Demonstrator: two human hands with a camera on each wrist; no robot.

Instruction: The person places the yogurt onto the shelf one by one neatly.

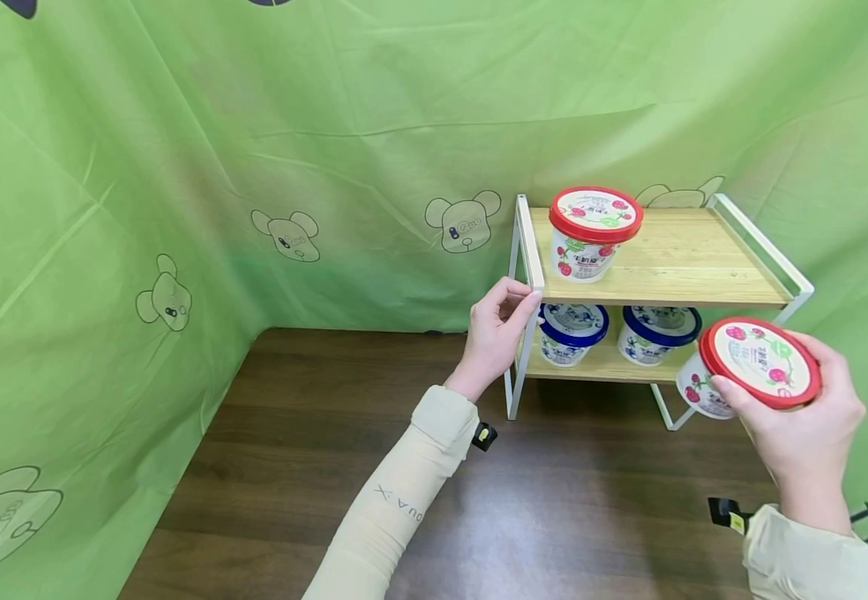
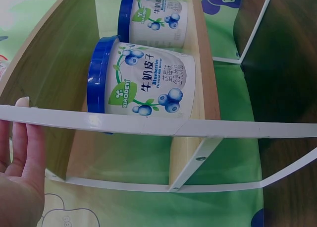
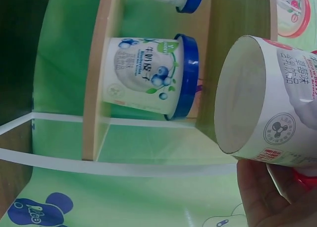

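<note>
My right hand (image 1: 816,417) holds a paper tub with a red lid and strawberry print (image 1: 764,362), tilted, in front of the shelf's right side. Its base faces the right wrist camera, where part of the tub (image 3: 267,103) is cut off by the frame edge. At the shelf's front left corner, my left hand (image 1: 495,329) pinches the white metal frame (image 1: 529,250). A second red-lidded tub (image 1: 591,237) stands upright on the upper board, at its left. Below it, two blue-lidded blueberry tubs (image 1: 572,333) (image 1: 659,335) stand side by side on the lower board.
The two-tier wooden shelf (image 1: 704,258) has white metal side frames and legs standing on a dark wood surface (image 1: 343,400). A green cloth with cartoon bear heads (image 1: 373,125) hangs behind and at both sides. The upper board overhangs the blue-lidded tubs.
</note>
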